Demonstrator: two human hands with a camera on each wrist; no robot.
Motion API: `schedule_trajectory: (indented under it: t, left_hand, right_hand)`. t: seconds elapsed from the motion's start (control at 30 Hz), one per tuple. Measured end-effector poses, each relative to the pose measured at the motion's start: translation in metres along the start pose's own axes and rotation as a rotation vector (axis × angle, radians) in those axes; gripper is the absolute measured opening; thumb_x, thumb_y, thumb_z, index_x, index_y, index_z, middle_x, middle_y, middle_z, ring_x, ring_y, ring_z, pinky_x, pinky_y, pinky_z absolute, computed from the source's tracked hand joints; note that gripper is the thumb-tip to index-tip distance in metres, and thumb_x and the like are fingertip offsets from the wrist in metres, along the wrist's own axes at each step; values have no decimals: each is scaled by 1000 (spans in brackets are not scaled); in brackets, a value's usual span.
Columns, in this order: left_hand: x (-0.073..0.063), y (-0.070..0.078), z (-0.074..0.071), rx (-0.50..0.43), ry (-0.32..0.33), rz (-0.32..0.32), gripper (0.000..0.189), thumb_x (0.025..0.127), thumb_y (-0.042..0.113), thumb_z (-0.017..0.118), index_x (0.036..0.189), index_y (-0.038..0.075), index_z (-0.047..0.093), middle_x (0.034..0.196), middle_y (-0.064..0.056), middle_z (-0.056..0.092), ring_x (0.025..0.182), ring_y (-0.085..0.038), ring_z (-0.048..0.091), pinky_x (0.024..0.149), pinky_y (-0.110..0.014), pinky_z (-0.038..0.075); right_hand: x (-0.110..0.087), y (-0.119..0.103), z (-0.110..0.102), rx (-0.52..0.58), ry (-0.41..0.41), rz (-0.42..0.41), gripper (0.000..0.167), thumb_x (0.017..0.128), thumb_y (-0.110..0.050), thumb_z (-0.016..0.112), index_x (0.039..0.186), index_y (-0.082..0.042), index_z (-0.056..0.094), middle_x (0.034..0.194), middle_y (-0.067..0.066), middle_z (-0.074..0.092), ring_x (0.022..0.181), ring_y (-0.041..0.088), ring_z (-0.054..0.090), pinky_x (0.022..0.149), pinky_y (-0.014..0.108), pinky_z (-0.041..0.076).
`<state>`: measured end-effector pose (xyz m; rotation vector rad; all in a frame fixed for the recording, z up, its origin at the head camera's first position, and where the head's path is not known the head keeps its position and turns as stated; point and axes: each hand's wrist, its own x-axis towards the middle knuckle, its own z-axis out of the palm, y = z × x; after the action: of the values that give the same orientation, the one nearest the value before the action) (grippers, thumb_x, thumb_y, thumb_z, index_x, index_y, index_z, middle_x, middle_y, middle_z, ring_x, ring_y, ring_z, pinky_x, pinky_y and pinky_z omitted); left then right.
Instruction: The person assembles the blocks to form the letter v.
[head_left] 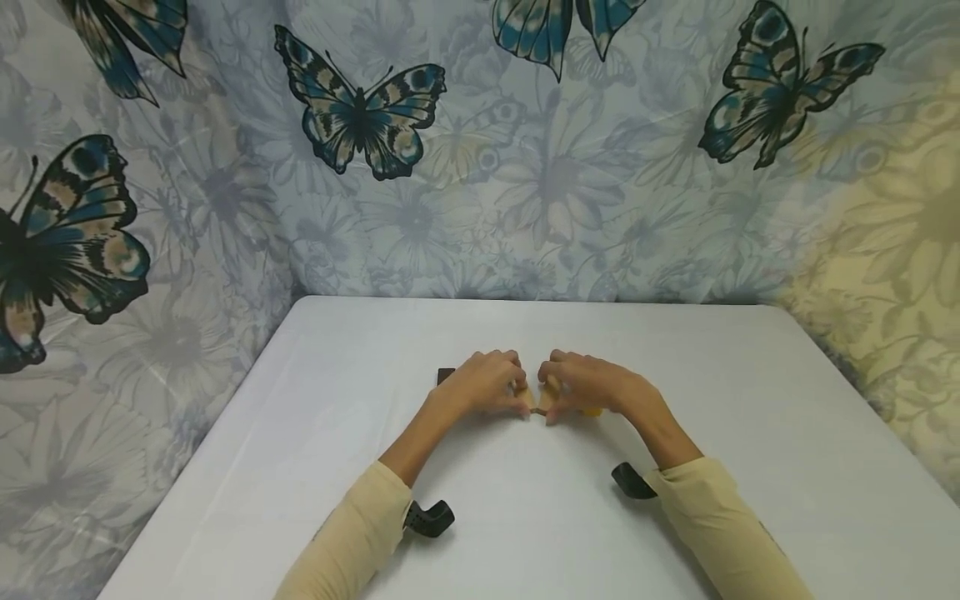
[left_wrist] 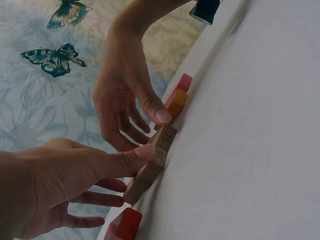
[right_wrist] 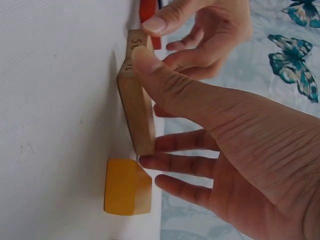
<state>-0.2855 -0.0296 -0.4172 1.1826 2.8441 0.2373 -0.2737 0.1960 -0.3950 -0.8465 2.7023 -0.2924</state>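
Two wooden blocks with printed numbers stand close together on the white table (head_left: 360,350). My left hand (head_left: 487,383) pinches the left wooden block (left_wrist: 142,184), thumb on its numbered face and fingers behind. The right wooden block (right_wrist: 137,115) is held likewise by my right hand (head_left: 588,383), its thumb over part of the number. The blocks' near ends meet or almost meet between the hands, set at an angle. Beside the left hand lies a red block (left_wrist: 128,224); a yellow block (right_wrist: 120,187) sits by the right fingertips.
Past the yellow block, a pink block (left_wrist: 186,81) shows in the left wrist view. A dark piece (head_left: 446,376) pokes out behind the left hand. Black devices (head_left: 430,518) extend from both sleeves above the table. Butterfly-print cloth (head_left: 465,208) hangs behind the table's far edge.
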Motion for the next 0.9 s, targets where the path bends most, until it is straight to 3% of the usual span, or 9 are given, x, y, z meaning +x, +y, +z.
schedule_trajectory:
  t: [0.13,0.3,0.63,0.9]
  left_hand:
    - [-4,-2,-5,-35,-2,21,45,86,51,82,119,21,79,130,1,71,114,-19,68,93,-43,57]
    - [-2,-5,-7,-42,10,74,43,87,47,82,120,21,79,132,-1,70,119,-21,67,96,-44,57]
    - [0,-1,-2,-2,5,60,38,87,46,82,117,22,80,129,1,71,115,-20,67,94,-43,57]
    - [-9,-2,-13,-20,-14,88,43,90,46,79,125,21,77,135,-1,69,122,-22,65,100,-45,56]
  right_hand:
    - [-1,-2,0,-3,-2,-5,65,85,-46,85,136,-13,63,124,3,62,107,19,62,94,44,56]
    - [-2,-3,-4,3,0,4,63,85,-44,85,136,-14,63,123,2,62,107,20,63,94,45,56]
    - [-1,-1,-3,9,-12,5,60,87,-41,84,135,-13,64,123,3,63,108,20,63,94,44,56]
    - [-9,3,-10,22,22,22,65,89,-41,82,143,-14,60,133,7,62,118,26,63,100,51,55]
